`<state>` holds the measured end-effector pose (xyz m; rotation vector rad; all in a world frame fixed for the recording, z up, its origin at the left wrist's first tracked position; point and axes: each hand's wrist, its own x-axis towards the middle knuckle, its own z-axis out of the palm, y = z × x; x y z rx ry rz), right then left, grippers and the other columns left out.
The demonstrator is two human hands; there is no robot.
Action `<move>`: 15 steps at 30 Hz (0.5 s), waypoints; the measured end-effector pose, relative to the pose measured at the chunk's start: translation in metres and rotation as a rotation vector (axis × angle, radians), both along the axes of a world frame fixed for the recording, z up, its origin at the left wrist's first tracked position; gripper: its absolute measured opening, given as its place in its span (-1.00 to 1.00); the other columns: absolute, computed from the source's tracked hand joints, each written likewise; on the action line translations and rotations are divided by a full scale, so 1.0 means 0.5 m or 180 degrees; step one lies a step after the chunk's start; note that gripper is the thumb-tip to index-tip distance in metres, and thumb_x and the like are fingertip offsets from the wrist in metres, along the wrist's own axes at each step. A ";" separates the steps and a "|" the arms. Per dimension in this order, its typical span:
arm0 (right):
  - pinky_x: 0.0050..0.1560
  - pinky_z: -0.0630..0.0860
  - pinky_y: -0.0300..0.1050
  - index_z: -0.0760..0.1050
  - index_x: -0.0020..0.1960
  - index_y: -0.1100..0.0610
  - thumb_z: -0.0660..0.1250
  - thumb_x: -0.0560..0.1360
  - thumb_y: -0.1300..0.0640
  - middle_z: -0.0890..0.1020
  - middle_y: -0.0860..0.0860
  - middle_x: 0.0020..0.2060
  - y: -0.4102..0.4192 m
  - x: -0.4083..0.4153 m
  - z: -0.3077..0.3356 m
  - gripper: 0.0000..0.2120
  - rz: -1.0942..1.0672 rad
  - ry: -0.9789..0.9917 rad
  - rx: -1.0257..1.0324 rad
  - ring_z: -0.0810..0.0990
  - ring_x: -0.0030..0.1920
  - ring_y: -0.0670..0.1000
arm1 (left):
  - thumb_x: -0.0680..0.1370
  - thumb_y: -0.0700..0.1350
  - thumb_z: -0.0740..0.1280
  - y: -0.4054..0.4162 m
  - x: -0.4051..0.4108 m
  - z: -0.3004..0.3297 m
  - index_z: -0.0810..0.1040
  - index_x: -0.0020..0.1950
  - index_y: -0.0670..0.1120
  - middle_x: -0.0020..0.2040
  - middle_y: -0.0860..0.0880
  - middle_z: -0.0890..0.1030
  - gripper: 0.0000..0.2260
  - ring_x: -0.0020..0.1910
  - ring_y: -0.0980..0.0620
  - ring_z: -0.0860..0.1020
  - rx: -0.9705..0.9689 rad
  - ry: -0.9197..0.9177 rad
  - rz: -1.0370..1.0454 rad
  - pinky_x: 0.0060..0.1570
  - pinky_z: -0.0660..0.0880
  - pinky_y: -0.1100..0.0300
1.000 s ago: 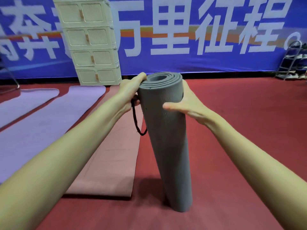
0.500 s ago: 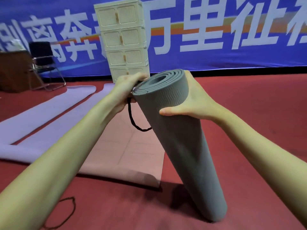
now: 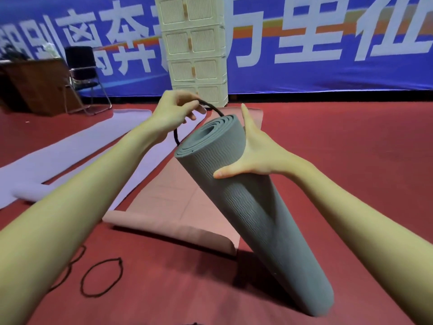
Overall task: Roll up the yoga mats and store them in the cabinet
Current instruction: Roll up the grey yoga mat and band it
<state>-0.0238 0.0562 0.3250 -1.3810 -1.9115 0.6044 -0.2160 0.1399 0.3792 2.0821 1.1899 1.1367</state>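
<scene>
Head view: red floor point(image 3: 351, 160) fills most of the frame, with a blue banner point(image 3: 328, 73) bearing large white characters across the back from 10 to 2 o'clock. A cream cabinet point(image 3: 194, 50) of stacked, door-fronted tiers stands against the banner at 12 o'clock, its doors closed. At 10 o'clock sit a wooden desk point(image 3: 35, 85) and a black chair point(image 3: 82, 76).

Two lilac mats point(image 3: 58, 156) lie unrolled on the floor from 9 toward 11 o'clock, and a pink mat point(image 3: 173, 207) lies flat beside them near centre, its near edge slightly curled.

The grey mat point(image 3: 248, 207) is fully rolled and stands tilted, its lower end on the floor at 5 o'clock and its upper end leaning toward 11 o'clock, the spiral of the roll facing the camera. It overlaps the pink mat's right corner.

The right hand point(image 3: 255, 153) wraps around the roll near its top, thumb across the front and fingers behind. The left hand point(image 3: 173, 111) pinches a black band point(image 3: 210, 107), which arcs over the roll's top edge; whether it already encircles the roll is hard to say.

A loose black loop point(image 3: 100, 276) lies on the floor at 7 o'clock, with what may be another beside it, partly hidden by the left forearm.
</scene>
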 end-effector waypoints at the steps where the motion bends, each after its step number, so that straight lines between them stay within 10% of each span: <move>1: 0.25 0.18 -0.35 -0.41 0.54 0.06 0.65 0.11 -0.13 0.28 -0.06 0.48 0.002 -0.001 0.000 0.45 -0.0005 -0.0011 -0.0023 0.30 0.38 -0.15 | 0.62 -0.22 0.24 -0.002 -0.001 0.000 0.60 0.08 -0.08 -0.14 0.01 0.67 -0.84 -0.28 0.14 0.52 0.0092 0.0007 -0.0014 -0.30 0.44 0.35; 15: 0.22 0.39 -0.17 0.12 0.46 0.01 0.65 0.03 -0.22 0.41 -0.19 0.27 0.008 -0.021 0.004 0.17 -0.0047 -0.0241 0.0133 0.42 0.24 -0.16 | 0.59 -0.25 0.29 -0.047 0.004 0.028 0.65 0.03 -0.05 -0.25 -0.01 0.55 -0.83 -0.27 0.16 0.41 0.0361 0.0379 -0.0943 -0.26 0.36 0.40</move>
